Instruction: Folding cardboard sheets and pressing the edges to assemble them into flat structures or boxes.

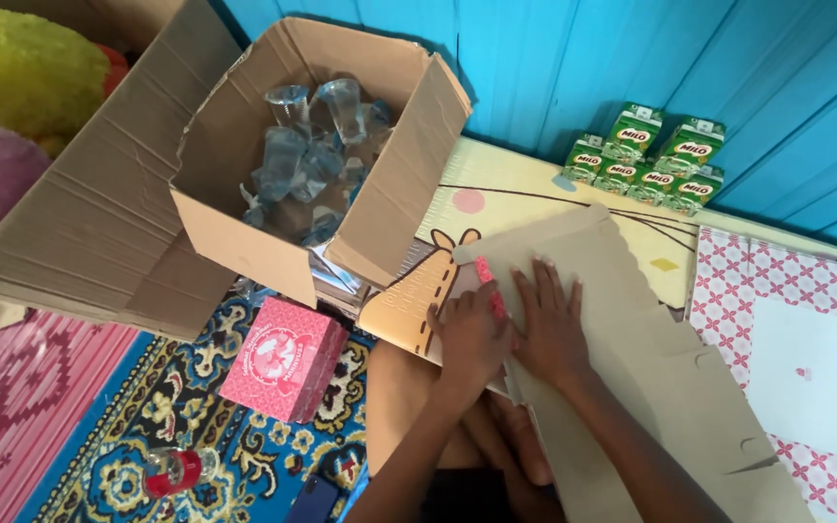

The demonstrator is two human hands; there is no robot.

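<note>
A long flat sheet of tan cardboard lies across the floor mat in front of me, its cut edges showing tabs and notches. My right hand presses flat on it with fingers spread. Beside it my left hand rests on the sheet's left edge, fingers curled around a thin pink strip that runs along the fold. Both hands touch each other at the thumbs.
An open cardboard box holding several clear plastic cups stands at upper left. A pink tissue box lies on the patterned rug. Several small green drink cartons are stacked by the blue wall. A pink patterned sheet lies right.
</note>
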